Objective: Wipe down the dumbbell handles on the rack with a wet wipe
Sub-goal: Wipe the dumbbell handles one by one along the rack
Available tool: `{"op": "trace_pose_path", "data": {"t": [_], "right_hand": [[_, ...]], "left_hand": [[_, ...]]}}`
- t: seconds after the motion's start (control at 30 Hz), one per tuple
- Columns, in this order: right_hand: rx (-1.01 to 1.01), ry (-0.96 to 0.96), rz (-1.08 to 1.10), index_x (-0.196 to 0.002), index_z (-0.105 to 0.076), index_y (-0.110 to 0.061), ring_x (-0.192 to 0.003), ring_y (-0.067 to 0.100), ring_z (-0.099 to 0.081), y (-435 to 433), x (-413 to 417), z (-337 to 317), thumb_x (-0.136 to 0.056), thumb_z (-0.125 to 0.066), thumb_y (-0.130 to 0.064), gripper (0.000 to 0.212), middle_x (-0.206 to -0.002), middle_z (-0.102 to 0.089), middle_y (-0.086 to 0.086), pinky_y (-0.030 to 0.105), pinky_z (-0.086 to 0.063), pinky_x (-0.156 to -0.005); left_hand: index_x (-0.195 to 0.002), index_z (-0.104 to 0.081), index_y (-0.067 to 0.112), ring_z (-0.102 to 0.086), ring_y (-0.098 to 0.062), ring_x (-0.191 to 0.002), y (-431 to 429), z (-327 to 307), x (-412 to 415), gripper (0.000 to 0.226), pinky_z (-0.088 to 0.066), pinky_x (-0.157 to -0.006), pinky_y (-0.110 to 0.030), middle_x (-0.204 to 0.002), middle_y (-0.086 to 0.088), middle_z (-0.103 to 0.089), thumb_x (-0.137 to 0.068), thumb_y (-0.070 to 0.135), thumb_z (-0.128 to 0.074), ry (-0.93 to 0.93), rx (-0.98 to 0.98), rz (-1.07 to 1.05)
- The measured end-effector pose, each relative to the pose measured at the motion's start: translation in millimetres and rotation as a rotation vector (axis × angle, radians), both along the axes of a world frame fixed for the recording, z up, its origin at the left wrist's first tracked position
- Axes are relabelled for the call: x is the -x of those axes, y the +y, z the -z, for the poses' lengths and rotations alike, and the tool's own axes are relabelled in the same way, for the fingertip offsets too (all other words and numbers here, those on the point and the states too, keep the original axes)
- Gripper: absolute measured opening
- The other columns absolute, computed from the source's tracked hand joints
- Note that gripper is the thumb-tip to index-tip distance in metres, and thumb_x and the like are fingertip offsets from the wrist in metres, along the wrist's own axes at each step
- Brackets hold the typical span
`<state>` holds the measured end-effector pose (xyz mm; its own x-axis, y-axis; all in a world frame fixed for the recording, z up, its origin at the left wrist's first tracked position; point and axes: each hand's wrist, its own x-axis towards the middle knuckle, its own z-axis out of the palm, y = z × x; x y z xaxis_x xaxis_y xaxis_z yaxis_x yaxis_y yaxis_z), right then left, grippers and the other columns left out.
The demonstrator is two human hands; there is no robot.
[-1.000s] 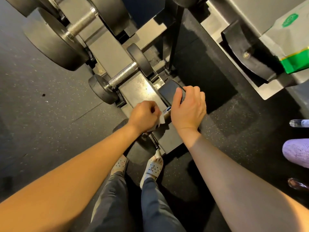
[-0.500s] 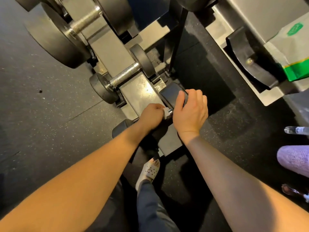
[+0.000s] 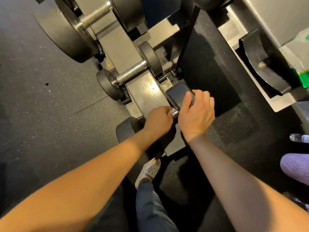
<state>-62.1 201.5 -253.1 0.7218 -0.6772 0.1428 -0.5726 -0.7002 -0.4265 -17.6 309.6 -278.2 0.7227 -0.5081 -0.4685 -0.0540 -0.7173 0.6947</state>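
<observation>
Chrome shows only as a short stub of handle (image 3: 175, 114) between your two hands, on the nearest dumbbell (image 3: 177, 95), the black one with blocky heads that lies across the low end of the grey steel rack (image 3: 145, 92). Your left grip (image 3: 158, 119) is closed tight round that handle, knuckles up, covering nearly all of the bar. A pale scrap (image 3: 170, 109) peeps out at its fingertips, right against the bare metal, but it is too small and blurred to say for certain that it is the wet wipe. Your right grip (image 3: 196, 114) clasps the dumbbell's far head, with the thumb laid along the top face and the fingers curled over the outer edge. The near head (image 3: 125, 129) juts out below your left wrist, partly hidden by your forearm. One tier up the rack sits a second dumbbell (image 3: 133, 73) with round heads and a knurled bar, apart from both hands, and above it a large dumbbell (image 3: 95, 15) runs off the top of the frame. Speckled black rubber floor (image 3: 50, 101) lies all around. Your foot in a white perforated slipper (image 3: 150, 168) stands just beside the rack's end, with a dark trouser leg (image 3: 150, 203) below it. At the right edge you can see a green and white packet (image 3: 303, 76), a clear bottle (image 3: 299, 138) on the floor, and a lilac knitted shape (image 3: 296, 166).
</observation>
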Motion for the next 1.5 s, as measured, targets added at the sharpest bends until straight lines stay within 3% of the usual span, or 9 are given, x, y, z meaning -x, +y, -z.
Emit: {"op": "trace_pose_path", "data": {"t": [0.13,0.3,0.43,0.6,1.03,1.2,1.3,1.37,1.5], "right_hand": [[-0.01,0.012,0.005,-0.104,-0.064,-0.018,-0.083,0.015,-0.05,1,0,-3,-0.106,-0.038,-0.041,0.034,-0.09,-0.056,-0.001,0.039,-0.049,-0.065],[-0.052,0.026,0.001,-0.104,-0.064,-0.018,-0.086,0.016,-0.051,1,0,-7,-0.106,-0.039,-0.041,0.034,-0.092,-0.057,-0.001,0.04,-0.05,-0.069],[-0.048,0.04,-0.003,-0.106,-0.063,-0.019,-0.086,0.014,-0.05,0,1,-7,-0.106,-0.036,-0.042,0.036,-0.093,-0.057,-0.002,0.037,-0.05,-0.069],[-0.056,0.04,-0.002,-0.107,-0.063,-0.02,-0.087,0.013,-0.05,0,1,-6,-0.106,-0.034,-0.043,0.037,-0.093,-0.055,-0.003,0.037,-0.05,-0.07],[-0.071,0.067,-0.009,-0.108,-0.062,-0.021,-0.087,0.011,-0.049,0,0,-11,-0.105,-0.033,-0.045,0.038,-0.094,-0.055,-0.005,0.034,-0.05,-0.072],[-0.201,0.143,-0.017,-0.129,-0.056,-0.02,-0.113,0.014,-0.051,2,-4,-33,-0.103,-0.048,-0.035,0.03,-0.116,-0.053,-0.004,0.035,-0.047,-0.098],[-0.075,0.113,-0.343,-0.137,-0.048,-0.023,-0.12,0.013,-0.049,26,-8,-55,-0.095,-0.062,-0.022,0.044,-0.132,-0.048,-0.002,0.035,-0.046,-0.104],[-0.308,0.177,-0.522,-0.146,-0.04,-0.028,-0.12,0.012,-0.052,51,-18,-58,-0.099,-0.06,-0.024,0.051,-0.139,-0.042,-0.004,0.035,-0.051,-0.101],[-0.478,0.295,-0.672,-0.155,-0.033,-0.032,-0.12,0.013,-0.054,85,-40,-38,-0.102,-0.057,-0.03,0.057,-0.139,-0.048,-0.004,0.033,-0.05,-0.101]], "left_hand": [[-0.116,-0.062,0.017,-0.066,-0.025,-0.085,29,-16,16,0.023,-0.054,-0.077,-0.04,-0.095,-0.005,-0.069,-0.094,0.014,-0.059,-0.38,-0.163,0.353],[-0.123,-0.065,0.02,-0.066,-0.022,-0.094,51,-33,9,0.028,-0.05,-0.08,-0.033,-0.101,-0.003,-0.07,-0.1,0.035,-0.058,-0.454,-0.542,0.537],[-0.111,-0.071,0.028,-0.053,-0.024,-0.122,62,-40,8,0.036,-0.032,-0.113,-0.044,-0.116,0.001,-0.069,-0.099,0.053,-0.049,-0.536,-0.767,0.653],[-0.128,-0.062,0.024,-0.05,-0.027,-0.12,41,-46,-1,0.036,-0.035,-0.1,-0.041,-0.125,-0.006,-0.064,-0.101,0.047,-0.054,-0.432,-0.828,0.694],[-0.127,-0.061,0.013,-0.062,-0.024,-0.106,55,-30,-41,0.038,-0.048,-0.091,-0.032,-0.117,-0.007,-0.066,-0.095,0.034,-0.067,-0.043,-0.47,0.629],[-0.093,-0.074,0.008,-0.069,-0.023,-0.081,77,-32,-57,0.02,-0.057,-0.08,-0.038,-0.086,-0.008,-0.073,-0.093,0.028,-0.073,0.119,-0.133,0.146],[-0.087,-0.075,-0.003,-0.06,-0.022,-0.06,89,-44,-66,0.032,-0.054,-0.065,-0.028,-0.077,-0.019,-0.07,-0.092,0.029,-0.075,0.193,-0.001,-0.117],[-0.085,-0.073,-0.009,-0.049,-0.011,-0.048,97,-52,-72,0.038,-0.045,-0.049,-0.017,-0.067,-0.018,-0.062,-0.09,0.029,-0.076,0.317,0.077,-0.252],[-0.095,-0.073,-0.002,-0.057,-0.008,-0.057,114,-58,-84,0.021,-0.049,-0.055,-0.019,-0.083,-0.014,-0.063,-0.095,0.018,-0.068,0.599,0.263,-0.477]]}}
